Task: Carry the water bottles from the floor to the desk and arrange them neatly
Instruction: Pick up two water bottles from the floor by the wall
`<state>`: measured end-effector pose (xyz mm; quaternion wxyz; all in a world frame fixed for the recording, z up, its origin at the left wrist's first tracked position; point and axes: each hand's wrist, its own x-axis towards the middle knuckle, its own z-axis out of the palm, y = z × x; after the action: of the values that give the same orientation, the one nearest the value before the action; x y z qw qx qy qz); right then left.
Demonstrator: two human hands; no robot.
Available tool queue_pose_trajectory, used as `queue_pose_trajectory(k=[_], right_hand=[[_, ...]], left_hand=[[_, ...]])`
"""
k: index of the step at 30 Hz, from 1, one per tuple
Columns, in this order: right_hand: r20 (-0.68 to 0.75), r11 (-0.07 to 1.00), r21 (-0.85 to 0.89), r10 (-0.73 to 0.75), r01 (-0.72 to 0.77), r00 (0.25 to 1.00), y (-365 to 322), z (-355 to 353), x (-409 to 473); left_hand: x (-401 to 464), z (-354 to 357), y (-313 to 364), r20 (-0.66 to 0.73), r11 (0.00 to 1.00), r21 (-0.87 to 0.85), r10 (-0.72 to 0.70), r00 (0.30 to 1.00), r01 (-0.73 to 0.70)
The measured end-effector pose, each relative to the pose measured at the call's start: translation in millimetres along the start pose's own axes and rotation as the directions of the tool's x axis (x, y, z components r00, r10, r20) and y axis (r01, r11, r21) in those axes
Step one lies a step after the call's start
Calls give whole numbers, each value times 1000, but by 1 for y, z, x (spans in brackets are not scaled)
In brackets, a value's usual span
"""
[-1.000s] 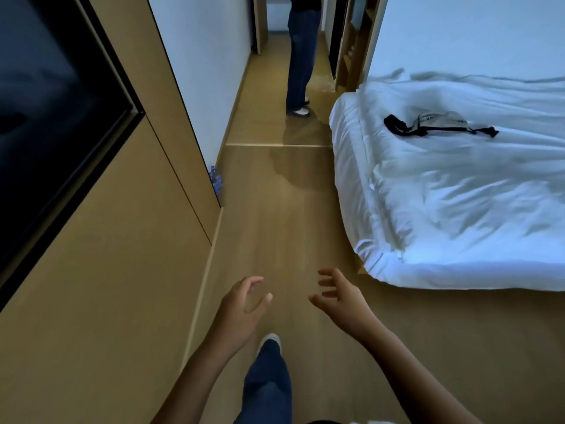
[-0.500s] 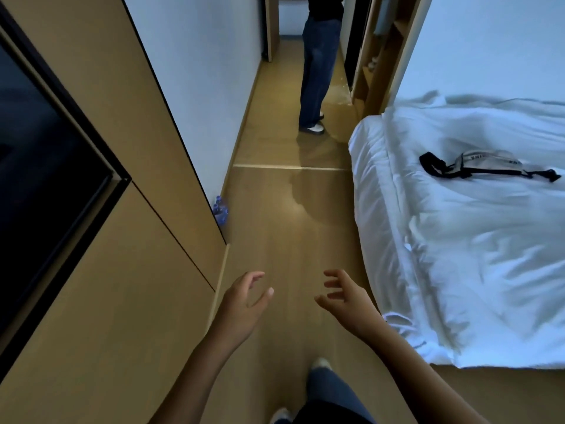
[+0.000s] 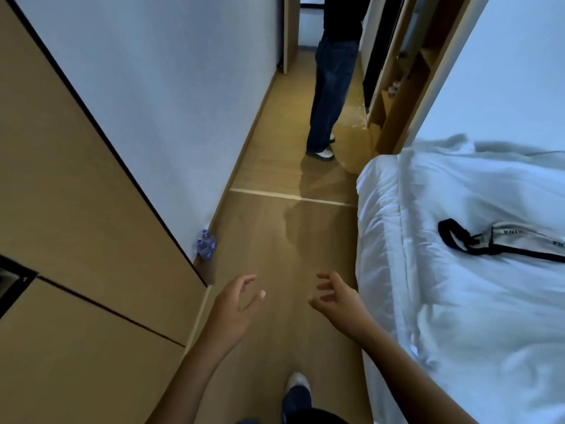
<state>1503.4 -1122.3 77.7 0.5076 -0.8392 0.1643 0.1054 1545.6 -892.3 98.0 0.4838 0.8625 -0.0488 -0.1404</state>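
Observation:
A small cluster of clear water bottles with blue labels (image 3: 206, 243) stands on the wooden floor, tucked against the white wall just past the corner of the wooden cabinet. My left hand (image 3: 235, 307) and my right hand (image 3: 336, 296) are held out in front of me above the floor, fingers loosely curled and holding nothing. Both hands are well short of the bottles, which lie ahead and to the left. No desk is in view.
A tall wooden cabinet (image 3: 76, 224) lines the left side. A bed with a white duvet (image 3: 458, 286) fills the right, with a black-strapped pouch (image 3: 501, 240) on it. Another person in dark jeans (image 3: 330, 96) stands in the corridor ahead. My shoe (image 3: 298, 382) is on the floor below.
I have walked forward along the passage between cabinet and bed. The bottles now appear nearer and lower in view. Both hands stay out in front, holding nothing.

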Motion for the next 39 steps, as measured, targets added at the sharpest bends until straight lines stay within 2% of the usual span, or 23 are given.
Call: queue_pose_trajectory(k=[6,15,22,27,31,39], right_hand=[[47,1000,-11,4,-4,999,-14,-43,89],[92,996,-76,-49,56,995,-52,-58,218],[113,992,-105,-52,64,992,-108,-65,341],[161,989,-127,-57,78,985,-152,-50,423],[232,983,-133,-93,126,968,-185,-30,475],[480,968,-179,-69,175,875,-228,-4,577]], left_hand=[[73,14,23,-38,999,-25,-41,998,40],[204,11,28,-43,994,-73,-89,995,86],[334,-20,35,-47,994,-57,-96,994,94],[404,-50,29,-77,984,-85,-166,983,159],[440,-77,22,-164,947,-171,-299,940,272],[492,-100,6,-317,875,-314,-462,828,368]])
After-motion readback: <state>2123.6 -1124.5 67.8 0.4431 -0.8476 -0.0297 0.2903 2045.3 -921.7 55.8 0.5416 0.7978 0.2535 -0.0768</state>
